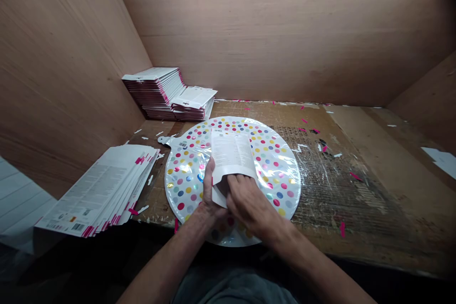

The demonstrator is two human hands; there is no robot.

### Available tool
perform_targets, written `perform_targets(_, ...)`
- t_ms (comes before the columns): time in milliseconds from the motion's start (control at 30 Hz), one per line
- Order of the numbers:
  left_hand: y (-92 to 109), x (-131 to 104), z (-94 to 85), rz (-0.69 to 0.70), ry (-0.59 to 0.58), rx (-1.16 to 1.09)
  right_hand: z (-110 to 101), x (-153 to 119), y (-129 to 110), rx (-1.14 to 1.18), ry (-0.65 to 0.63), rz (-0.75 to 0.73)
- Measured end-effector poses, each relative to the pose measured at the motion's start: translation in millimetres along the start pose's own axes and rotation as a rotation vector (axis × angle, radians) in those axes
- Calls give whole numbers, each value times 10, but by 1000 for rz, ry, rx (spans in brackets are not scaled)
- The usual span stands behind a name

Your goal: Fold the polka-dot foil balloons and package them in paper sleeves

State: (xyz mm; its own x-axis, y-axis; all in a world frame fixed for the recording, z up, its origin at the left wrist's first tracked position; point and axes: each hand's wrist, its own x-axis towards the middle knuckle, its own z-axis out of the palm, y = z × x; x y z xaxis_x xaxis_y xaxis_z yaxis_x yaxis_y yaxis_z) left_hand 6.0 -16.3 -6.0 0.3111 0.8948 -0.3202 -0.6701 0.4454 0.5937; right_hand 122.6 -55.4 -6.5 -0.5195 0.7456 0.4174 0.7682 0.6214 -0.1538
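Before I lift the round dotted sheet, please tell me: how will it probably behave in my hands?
The dotted sheet is probably light and floppy, since it looks thin and lies nearly flat. It may feel slippery, because its surface shines with bright reflections. It might also crease easily, as small wrinkles appear around its edge.

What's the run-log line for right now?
left hand: holds white printed packet | right hand: fingertips in packet's open end | beneath: round polka-dot sheet on worktop | person's left: fanned packets, stacked packets
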Motion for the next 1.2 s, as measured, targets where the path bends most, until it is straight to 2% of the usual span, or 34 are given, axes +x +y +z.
perform_targets(67,175,-61,-119,-44,47,402,-18,-243,-80,-21,35,-59)
perform_targets(133,312,-103,-199,-14,187,958,23,-508,-119,-49,98,-97)
perform_targets(200,348,-89,-218,225,384,1482,56,-718,-110,-27,122,-106)
perform_targets(233,321,-58,-210,402,419,1670,50,-789,-90,15,128,-103)
perform_targets(267,268,-16,-196,580,376,1799,26,-837,-59,72,143,-98)
perform_targets(300,194,33,-180,719,248,1883,-13,-866,-20,122,170,-81)
perform_targets(333,108,82,-166,797,68,1938,-62,-881,27,144,206,-52)
perform_targets(400,-61,167,-147,820,-250,2006,-158,-888,137,87,260,17)
perform_targets(467,-189,214,-142,776,-377,2056,-211,-889,246,-11,234,59)
perform_targets(633,-306,189,-131,711,-377,2086,-143,-930,368,-15,92,2)
perform_targets(833,-373,134,-124,681,-338,2117,-95,-1016,303,-39,81,-33)
perform_targets(967,-396,138,-141,684,-330,2119,-88,-925,265,-119,70,-24)
perform_targets(1100,-353,175,-146,677,-367,2131,-125,-798,252,-198,-85,-31)
perform_targets(1200,-317,217,-142,712,-401,2141,-235,-890,261,-124,-183,-79)
